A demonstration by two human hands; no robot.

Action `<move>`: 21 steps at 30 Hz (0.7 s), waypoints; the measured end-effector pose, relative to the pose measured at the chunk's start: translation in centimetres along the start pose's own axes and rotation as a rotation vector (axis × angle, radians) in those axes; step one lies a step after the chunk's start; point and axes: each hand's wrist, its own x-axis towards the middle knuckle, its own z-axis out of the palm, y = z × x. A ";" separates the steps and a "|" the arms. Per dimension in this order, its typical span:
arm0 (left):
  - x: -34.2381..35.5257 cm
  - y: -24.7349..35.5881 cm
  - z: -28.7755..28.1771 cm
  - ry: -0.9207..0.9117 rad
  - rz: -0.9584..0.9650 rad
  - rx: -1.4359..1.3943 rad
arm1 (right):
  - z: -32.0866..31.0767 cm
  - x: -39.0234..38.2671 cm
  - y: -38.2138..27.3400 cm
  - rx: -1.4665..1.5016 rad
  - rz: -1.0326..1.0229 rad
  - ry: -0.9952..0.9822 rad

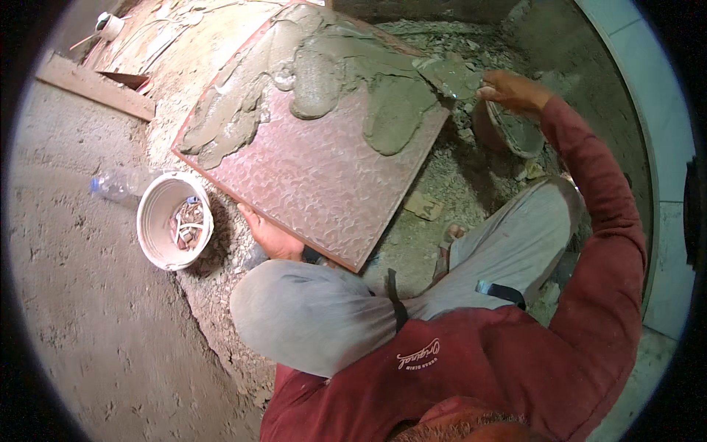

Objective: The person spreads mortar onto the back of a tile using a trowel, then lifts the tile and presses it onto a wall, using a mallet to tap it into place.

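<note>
A large square reddish tile (324, 184) lies tilted in front of me with its ribbed face up. Wet grey-green mortar (317, 74) covers its far part in thick, uneven smears. My left hand (274, 234) grips the tile at its near-left edge, with part of the hand hidden below it. In my right hand (515, 93) is a trowel (451, 78), its blade coated in mortar and resting at the tile's right corner. The trowel's handle is mostly hidden by my fingers. Just below that hand stands a bucket (519, 132) with mortar inside.
A white bucket (151, 232) holding small tile spacers and scraps stands left of the tile, beside a clear plastic bottle (118, 186). A wooden board (96, 87) lies at the upper left. Rubble (464, 51) covers the ground behind the tile. White wall tiles (666, 147) rise at the right.
</note>
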 end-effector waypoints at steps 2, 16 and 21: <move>0.2 0.4 -1.0 0.005 -0.034 0.012 | -2.2 -2.5 -1.8 0.131 0.047 0.063; 0.3 1.1 -1.7 0.045 -0.085 0.177 | 15.4 -3.8 1.1 0.497 -0.036 0.254; -0.1 0.9 -1.2 0.034 -0.099 0.226 | 15.7 -7.3 1.7 0.417 0.036 -0.096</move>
